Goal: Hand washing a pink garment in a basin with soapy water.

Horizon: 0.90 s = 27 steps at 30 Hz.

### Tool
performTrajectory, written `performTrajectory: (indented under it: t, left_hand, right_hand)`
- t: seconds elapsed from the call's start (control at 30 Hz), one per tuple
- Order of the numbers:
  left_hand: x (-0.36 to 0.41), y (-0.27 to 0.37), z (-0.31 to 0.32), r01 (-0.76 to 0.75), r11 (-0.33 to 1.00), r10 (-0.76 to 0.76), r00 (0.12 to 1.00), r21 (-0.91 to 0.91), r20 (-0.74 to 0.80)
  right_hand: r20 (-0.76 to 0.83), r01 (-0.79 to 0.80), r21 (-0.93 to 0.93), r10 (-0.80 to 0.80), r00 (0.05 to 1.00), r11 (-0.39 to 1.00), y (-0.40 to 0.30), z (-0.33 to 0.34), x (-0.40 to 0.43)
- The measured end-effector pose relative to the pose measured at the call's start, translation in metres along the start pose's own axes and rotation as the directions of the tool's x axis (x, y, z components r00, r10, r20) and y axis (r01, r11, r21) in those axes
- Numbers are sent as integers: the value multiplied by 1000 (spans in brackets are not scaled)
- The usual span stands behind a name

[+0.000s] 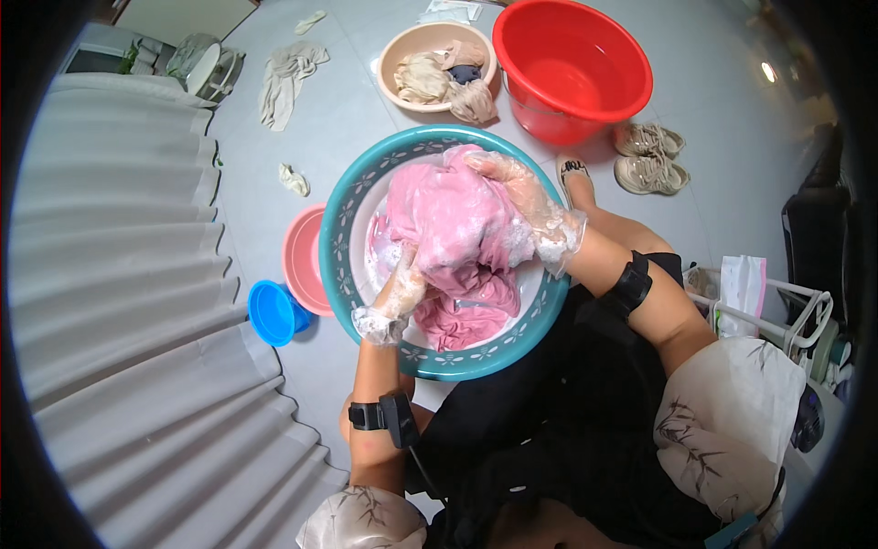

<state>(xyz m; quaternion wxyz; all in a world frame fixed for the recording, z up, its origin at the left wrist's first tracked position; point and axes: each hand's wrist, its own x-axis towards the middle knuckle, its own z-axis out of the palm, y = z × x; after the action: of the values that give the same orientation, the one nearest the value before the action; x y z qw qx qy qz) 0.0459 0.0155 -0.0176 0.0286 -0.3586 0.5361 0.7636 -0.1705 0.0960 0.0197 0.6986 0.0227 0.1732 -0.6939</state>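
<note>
A wet pink cloth garment (449, 219), streaked with suds, is bunched up over a teal-rimmed plastic basin (346, 257) with a white flower pattern. My left hand (403, 291), in a clear disposable glove covered with foam, grips the garment's lower left side; its fingertips are partly hidden by the cloth. Across the upper right of the bundle lies my right hand (518, 189), also gloved and sudsy, with its fingers closed over the fabric. The lower folds of the cloth rest in foamy water on the basin's white floor.
Beyond the basin stand a cream bowl (391, 96) of light-coloured clothes and a large red bucket (573, 110). Beige sneakers (651, 168) lie to the right. A pink basin (298, 264), a blue bucket (273, 314) and a grey curtain (137, 226) are left. Pale cloths (288, 82) lie on the floor.
</note>
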Motion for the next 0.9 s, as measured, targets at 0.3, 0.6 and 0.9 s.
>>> performTrajectory:
  t: [0.3, 0.6, 0.9]
  left_hand:
    - [3, -14, 2, -88, 958, 112, 991, -273, 72]
    - [-7, 33, 19, -94, 987, 97, 995, 130, -15]
    - [-14, 40, 7, -468, 855, 373, 854, -224, -362]
  right_hand:
    - [65, -49, 126, 41, 997, 991, -7, -12, 4]
    - [-53, 20, 42, -18, 998, 999, -13, 2, 0]
    - [-76, 112, -864, -346, 935, 492, -47, -10, 6]
